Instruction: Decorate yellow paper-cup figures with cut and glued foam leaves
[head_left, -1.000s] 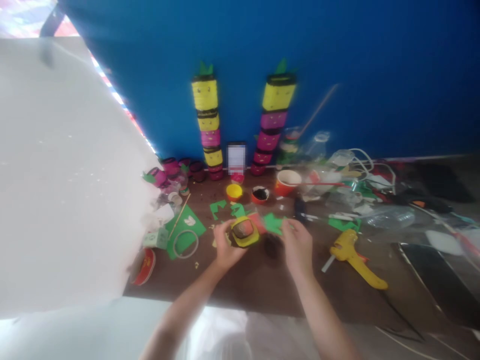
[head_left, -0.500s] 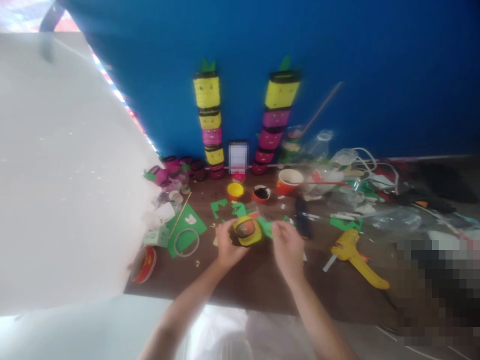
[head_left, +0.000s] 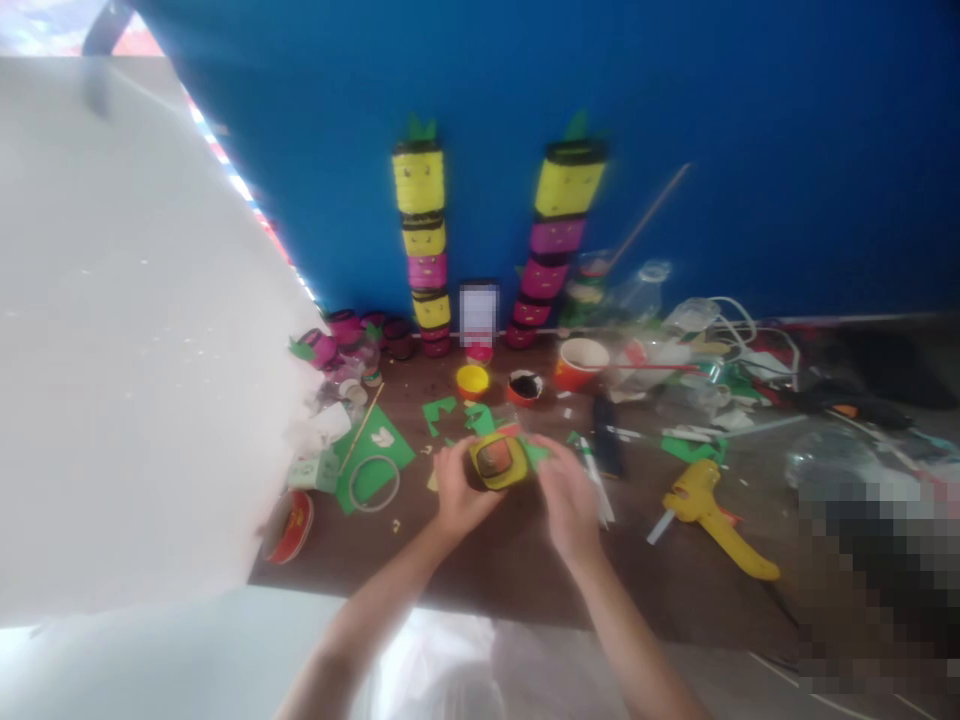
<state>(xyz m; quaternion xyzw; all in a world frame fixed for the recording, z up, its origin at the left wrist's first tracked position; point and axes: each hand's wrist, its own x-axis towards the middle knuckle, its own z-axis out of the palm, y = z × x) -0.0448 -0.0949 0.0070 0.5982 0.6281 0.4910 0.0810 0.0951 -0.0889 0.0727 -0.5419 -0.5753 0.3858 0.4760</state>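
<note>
Gripping the yellow container [head_left: 501, 462] at frame centre with the left hand [head_left: 459, 487] clamped round its side; pinching the green cut-out [head_left: 535, 455], just right of it, with the right hand [head_left: 568, 492]. Possibly risking a crease by squeezing thin material too hard, or misalignment by tilting the container. Perhaps also risking disturbing the white strips [head_left: 598, 482], right of centre, by swinging outward.

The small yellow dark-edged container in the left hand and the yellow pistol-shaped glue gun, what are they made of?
The container may be plastic or card: it looks hollow and stiff, but blur hides its finish.

The glue gun is probably hard plastic: smooth, evenly coloured, with a moulded-looking body and handle.
</note>
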